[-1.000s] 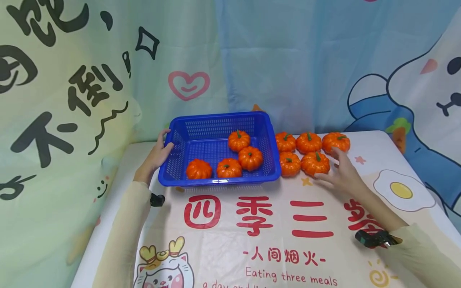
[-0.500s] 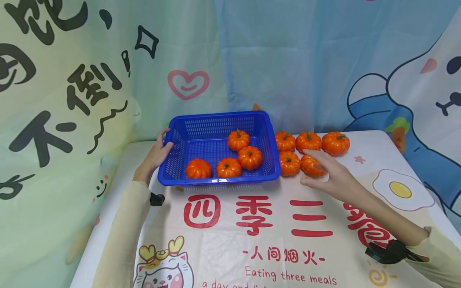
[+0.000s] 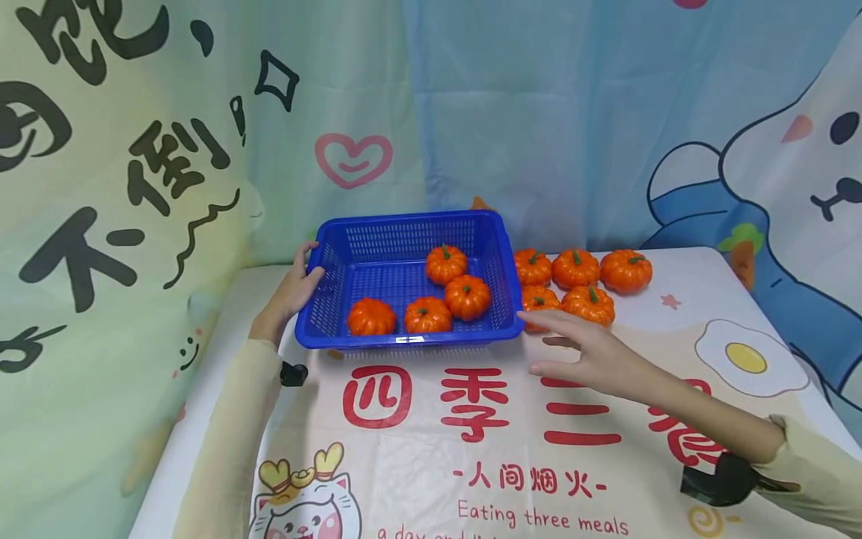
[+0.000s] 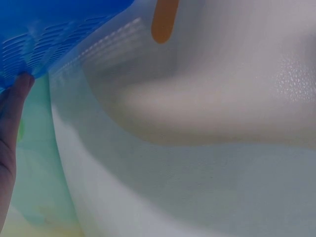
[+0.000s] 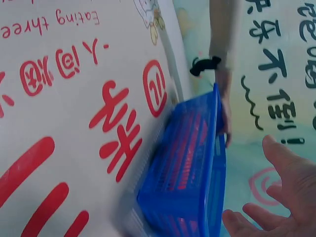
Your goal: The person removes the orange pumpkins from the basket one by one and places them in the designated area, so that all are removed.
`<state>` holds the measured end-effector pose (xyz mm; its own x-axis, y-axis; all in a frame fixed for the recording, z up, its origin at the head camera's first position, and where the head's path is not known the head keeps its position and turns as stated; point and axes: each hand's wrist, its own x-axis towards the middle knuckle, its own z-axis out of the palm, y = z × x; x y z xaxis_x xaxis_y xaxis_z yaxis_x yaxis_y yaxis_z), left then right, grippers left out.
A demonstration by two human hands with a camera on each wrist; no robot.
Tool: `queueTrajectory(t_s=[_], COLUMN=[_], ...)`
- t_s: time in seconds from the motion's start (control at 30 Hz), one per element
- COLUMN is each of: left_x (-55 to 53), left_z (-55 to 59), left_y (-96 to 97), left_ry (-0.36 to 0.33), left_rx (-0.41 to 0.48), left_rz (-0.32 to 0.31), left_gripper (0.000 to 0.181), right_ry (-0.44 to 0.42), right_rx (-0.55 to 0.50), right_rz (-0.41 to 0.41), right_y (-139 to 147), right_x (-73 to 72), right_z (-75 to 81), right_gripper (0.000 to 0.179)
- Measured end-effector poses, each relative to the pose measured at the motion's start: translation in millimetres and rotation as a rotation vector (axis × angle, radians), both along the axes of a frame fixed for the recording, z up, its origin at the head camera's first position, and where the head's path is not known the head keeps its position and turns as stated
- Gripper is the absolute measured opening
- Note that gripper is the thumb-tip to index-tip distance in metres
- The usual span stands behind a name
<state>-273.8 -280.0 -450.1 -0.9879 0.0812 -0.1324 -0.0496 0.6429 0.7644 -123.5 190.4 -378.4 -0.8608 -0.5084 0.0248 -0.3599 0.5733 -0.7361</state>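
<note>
Left hand [image 3: 283, 296]: at the left end of the blue basket [image 3: 377, 343], thumb and forefinger spread apart, both against the rim. In the left wrist view we see one extended finger with its tip on the slotted outer wall.

Right hand [image 3: 592, 352]: fingers and thumb spread, nothing held. It sits just beside the basket's front right corner, in front of the loose pumpkins; we cannot tell whether the foremost fingertip touches the corner. The right wrist view also shows the fingers parted, near the basket.

Basket contents: we count four orange pumpkins. One [image 3: 372, 317] lies by the front wall toward the left; a second [image 3: 427, 314] sits by the front wall near the middle; a third [image 3: 468, 297] is close to its right; a fourth [image 3: 446, 264] lies behind these two.

Outside, right of the basket, we count five more on the counter [image 3: 424, 434]. The back row holds three: left [image 3: 532, 262], middle [image 3: 575, 268], right [image 3: 626, 271]. The front row holds two: a left one [image 3: 539, 297], partly hidden by the right hand, and a right one [image 3: 589, 303].

Surroundings: red lettering on the counter's cover; a printed curtain [image 3: 498, 135] behind; a dark device at each wrist.
</note>
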Motion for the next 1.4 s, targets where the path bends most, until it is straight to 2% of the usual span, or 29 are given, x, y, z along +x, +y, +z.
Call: queueTrajectory(t_s=[0.13, 0.37, 0.57, 0.67, 0.8, 0.87, 1.0, 1.13, 1.23, 1.4], left_x=[0.3, -0.5, 0.5, 0.4, -0.8, -1.3, -1.5, -1.3, -1.2, -1.1], left_z=[-0.3, -1.0, -2.8, -2.8, -1.2, -0.4, -0.1, -1.5, -2.3, -1.6], left_y=[-1.2, -3.8, -3.4, -3.6, -4.2, -4.3, -2.9, 0.3, 1.4, 0.2], left_ry=[0.003, 0.005, 0.001, 0.002, 0.011, 0.012, 0.016, 0.013, 0.012, 0.027], left_rx=[-0.004, -0.005, 0.002, 0.013, 0.021, 0.019, 0.006, 0.004, 0.011, 0.012], left_rz=[0.003, 0.010, 0.007, 0.000, -0.001, -0.001, 0.005, 0.000, -0.003, 0.003], left_gripper=[0.060, 0.060, 0.060, 0.060, 0.060, 0.060, 0.059, 0.059, 0.058, 0.056], right_ry=[-0.028, -0.034, -0.086, -0.090, -0.081, -0.085, -0.113, -0.139, -0.145, -0.166], right_rx=[-0.013, 0.020, -0.001, -0.019, -0.019, 0.041, 0.230, 0.361, 0.433, 0.534], right_rz=[0.033, 0.043, 0.101, 0.144, 0.196, 0.211, 0.273, 0.329, 0.355, 0.406], right_y=[-7, -16, -38, -61, -104, -129, -178, -218, -237, -254], right_x=[0.1, -6.5, -14.6, -25.1, -54.9, -73.7, -109.9, -135.3, -143.9, -142.3], right_z=[-0.4, -5.0, -9.0, -5.9, -1.6, -1.6, -7.2, -12.5, -14.2, -21.2], right_gripper=[0.064, 0.062, 0.061, 0.061, 0.059, 0.060, 0.063, 0.065, 0.067, 0.069])
